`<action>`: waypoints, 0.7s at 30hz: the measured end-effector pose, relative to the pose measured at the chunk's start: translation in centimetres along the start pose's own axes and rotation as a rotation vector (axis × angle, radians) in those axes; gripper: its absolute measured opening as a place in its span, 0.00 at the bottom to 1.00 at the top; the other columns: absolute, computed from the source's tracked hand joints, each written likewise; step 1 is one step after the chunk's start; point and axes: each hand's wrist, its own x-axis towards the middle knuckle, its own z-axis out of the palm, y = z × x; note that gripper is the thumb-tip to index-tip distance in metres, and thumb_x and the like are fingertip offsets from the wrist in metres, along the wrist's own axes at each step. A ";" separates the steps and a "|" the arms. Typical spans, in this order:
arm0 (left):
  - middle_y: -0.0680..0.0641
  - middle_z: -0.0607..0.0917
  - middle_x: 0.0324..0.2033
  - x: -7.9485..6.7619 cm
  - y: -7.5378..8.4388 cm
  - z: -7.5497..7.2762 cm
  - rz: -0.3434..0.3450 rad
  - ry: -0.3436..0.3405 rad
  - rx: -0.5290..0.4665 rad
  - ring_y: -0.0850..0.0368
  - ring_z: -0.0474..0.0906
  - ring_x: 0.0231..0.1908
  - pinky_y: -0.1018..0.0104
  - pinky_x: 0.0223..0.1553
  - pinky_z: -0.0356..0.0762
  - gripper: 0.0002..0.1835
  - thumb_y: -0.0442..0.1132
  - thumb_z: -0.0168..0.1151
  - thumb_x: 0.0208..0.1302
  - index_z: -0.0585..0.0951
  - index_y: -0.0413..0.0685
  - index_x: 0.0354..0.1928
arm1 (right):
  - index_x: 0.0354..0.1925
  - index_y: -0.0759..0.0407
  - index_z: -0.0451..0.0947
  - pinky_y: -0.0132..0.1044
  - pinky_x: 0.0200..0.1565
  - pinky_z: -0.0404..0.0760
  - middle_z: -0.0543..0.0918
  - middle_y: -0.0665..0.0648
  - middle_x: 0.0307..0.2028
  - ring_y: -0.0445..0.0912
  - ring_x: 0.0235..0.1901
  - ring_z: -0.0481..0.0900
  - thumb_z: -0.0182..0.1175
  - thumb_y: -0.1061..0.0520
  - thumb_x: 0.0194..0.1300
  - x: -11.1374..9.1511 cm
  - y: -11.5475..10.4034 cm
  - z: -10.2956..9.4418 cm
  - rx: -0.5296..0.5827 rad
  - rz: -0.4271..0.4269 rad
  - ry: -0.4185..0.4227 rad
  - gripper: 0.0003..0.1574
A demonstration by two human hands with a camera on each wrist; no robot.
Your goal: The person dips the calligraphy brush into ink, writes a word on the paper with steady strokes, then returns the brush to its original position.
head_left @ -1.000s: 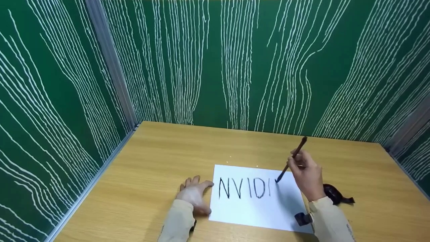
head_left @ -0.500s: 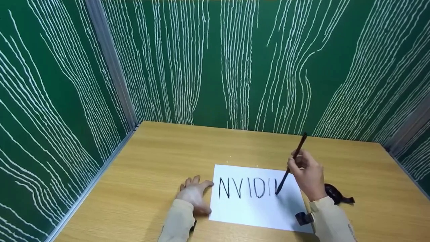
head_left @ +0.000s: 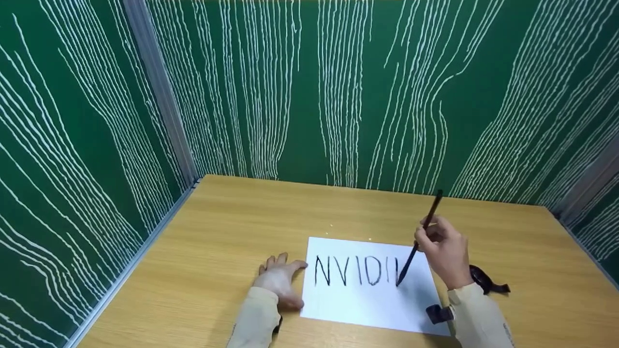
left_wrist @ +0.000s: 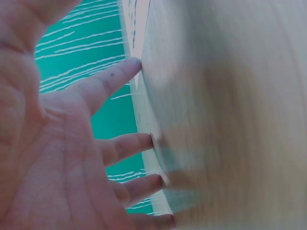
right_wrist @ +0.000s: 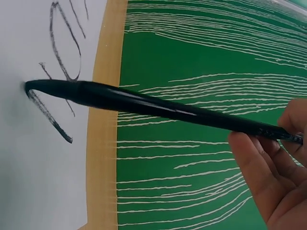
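My right hand [head_left: 446,253] pinches a dark, slim brush [head_left: 420,241] well up its handle. In the right wrist view the soft black tip of the brush [right_wrist: 53,87] bends against the white paper [right_wrist: 29,182], at the end of a fresh dark stroke. Black letters reading "NVIDI" and that slanted stroke run across the upper half of the sheet [head_left: 358,307]. My left hand [head_left: 278,282] rests on the table with fingers spread, its thumb side at the sheet's left edge. The left wrist view shows its straight fingertips [left_wrist: 134,64] touching the wood.
A round, glossy black object with a short tail [head_left: 495,287] lies on the wooden table [head_left: 217,227], partly behind my right wrist. Small white specks lie beyond the sheet. Green panels [head_left: 309,87] with wavy white lines stand around the table's back and sides.
The brush tip has moved down the sheet toward me, leaving a dark stroke right of the last letter. My right hand has shifted slightly rightward; my left hand stays put.
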 end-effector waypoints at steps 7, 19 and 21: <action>0.31 0.62 0.78 0.0 0.0 0.0 -0.001 0.004 -0.001 0.22 0.55 0.77 0.21 0.76 0.51 0.54 0.45 0.85 0.38 0.73 0.59 0.75 | 0.46 0.68 0.80 0.15 0.35 0.81 0.88 0.65 0.35 0.23 0.29 0.81 0.59 0.68 0.72 0.5 0.7 -0.4 0.061 -0.018 0.184 0.06; 0.32 0.63 0.78 0.1 0.0 0.0 -0.008 0.010 -0.007 0.23 0.55 0.77 0.22 0.76 0.52 0.53 0.45 0.83 0.38 0.74 0.59 0.74 | 0.52 0.69 0.80 0.11 0.38 0.77 0.87 0.71 0.39 0.19 0.32 0.77 0.59 0.66 0.73 0.6 1.6 0.0 0.034 -0.018 0.174 0.12; 0.32 0.64 0.77 -0.1 0.0 0.0 0.003 0.018 -0.008 0.24 0.57 0.76 0.22 0.75 0.53 0.52 0.45 0.83 0.38 0.74 0.58 0.73 | 0.53 0.68 0.80 0.10 0.38 0.77 0.88 0.70 0.39 0.19 0.33 0.77 0.58 0.66 0.74 0.5 1.6 0.0 0.033 -0.013 0.166 0.12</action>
